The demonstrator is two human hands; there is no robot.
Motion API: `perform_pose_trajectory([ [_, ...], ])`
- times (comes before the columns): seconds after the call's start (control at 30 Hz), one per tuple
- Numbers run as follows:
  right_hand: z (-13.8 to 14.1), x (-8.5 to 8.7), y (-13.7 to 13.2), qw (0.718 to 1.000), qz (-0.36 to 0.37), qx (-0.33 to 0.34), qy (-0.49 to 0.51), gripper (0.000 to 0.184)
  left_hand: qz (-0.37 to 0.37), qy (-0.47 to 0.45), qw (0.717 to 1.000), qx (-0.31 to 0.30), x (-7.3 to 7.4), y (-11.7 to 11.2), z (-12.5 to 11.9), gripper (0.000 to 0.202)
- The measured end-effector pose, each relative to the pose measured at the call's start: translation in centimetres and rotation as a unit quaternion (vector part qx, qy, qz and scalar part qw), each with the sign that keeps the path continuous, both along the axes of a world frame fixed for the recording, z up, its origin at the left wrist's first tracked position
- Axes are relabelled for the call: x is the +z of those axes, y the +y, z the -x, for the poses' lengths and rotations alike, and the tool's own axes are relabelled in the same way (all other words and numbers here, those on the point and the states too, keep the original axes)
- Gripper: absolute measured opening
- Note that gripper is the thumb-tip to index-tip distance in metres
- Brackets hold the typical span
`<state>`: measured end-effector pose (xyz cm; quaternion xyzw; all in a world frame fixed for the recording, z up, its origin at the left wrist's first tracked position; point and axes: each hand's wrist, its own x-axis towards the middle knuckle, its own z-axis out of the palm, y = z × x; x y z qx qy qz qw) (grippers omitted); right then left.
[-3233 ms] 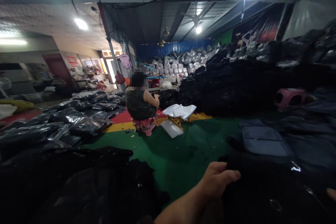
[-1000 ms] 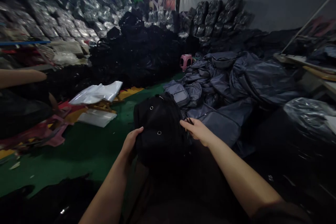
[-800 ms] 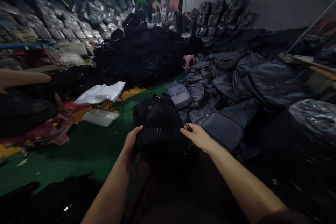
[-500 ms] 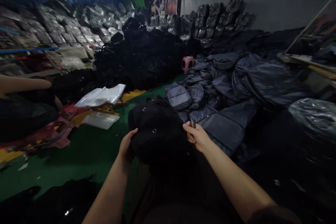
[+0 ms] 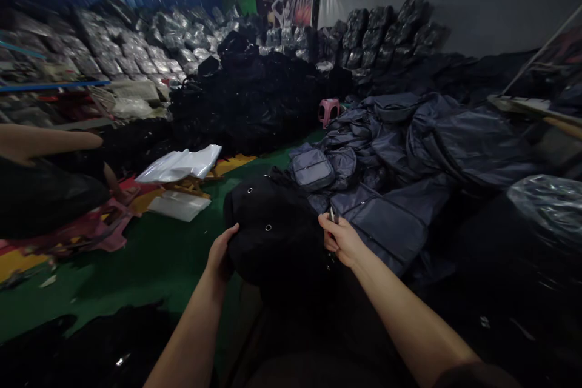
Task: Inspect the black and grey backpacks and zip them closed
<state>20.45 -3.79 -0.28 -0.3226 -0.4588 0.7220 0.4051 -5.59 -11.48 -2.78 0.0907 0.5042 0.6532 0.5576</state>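
Note:
A black fabric bag (image 5: 254,248) with two metal eyelets is held up in front of my lap. My left hand (image 5: 222,250) grips its left side, thumb on the near face and the other fingers hidden behind it. At its right edge, my right hand (image 5: 340,236) is closed around small thread snips (image 5: 333,216), their pointed blades sticking up past the fingers. Those fingers also seem to touch the bag's edge, though the dark cloth makes this hard to tell. Just beyond lie grey-blue bags (image 5: 382,224).
A large heap of black bags (image 5: 245,97) rises ahead, with plastic-wrapped packs (image 5: 136,57) stacked behind. A pink stool (image 5: 328,111) stands by the grey-blue pile. White plastic sheets (image 5: 182,163) lie left of centre on the green floor (image 5: 150,254). Another person's arm (image 5: 45,138) shows at far left.
The view has swung slightly left, so the surroundings sit a little further right. Both hands keep their places on the bag; the snips in my right hand have turned slightly.

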Motion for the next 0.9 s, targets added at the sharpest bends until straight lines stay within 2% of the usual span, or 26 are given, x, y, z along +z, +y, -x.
perform_pose_trajectory([
  [0.43, 0.8, 0.3, -0.8, 1.000, -0.007, 0.004, -0.024, 0.034, 0.014, 0.028, 0.999, 0.020, 0.6, -1.1, 0.2, 0.022],
  [0.63, 1.2, 0.8, -1.4, 0.998, -0.036, 0.021, -0.050, 0.034, 0.042, 0.093, 0.995, 0.018, -0.3, -2.1, 0.9, 0.021],
  [0.73, 2.4, 1.4, -2.7, 0.981, -0.138, 0.036, -0.129, 0.033, 0.071, 0.154, 0.985, 0.019, -1.1, -3.5, 2.6, 0.020],
  [0.83, 4.7, 1.4, -5.2, 0.929, -0.299, 0.085, -0.203, 0.031, 0.118, 0.244, 0.962, 0.041, -1.4, -5.5, 5.4, 0.016],
  [0.9, 6.5, 1.0, -7.2, 0.887, -0.376, 0.132, -0.233, 0.029, 0.146, 0.306, 0.938, 0.077, -1.1, -6.9, 6.9, 0.018],
])
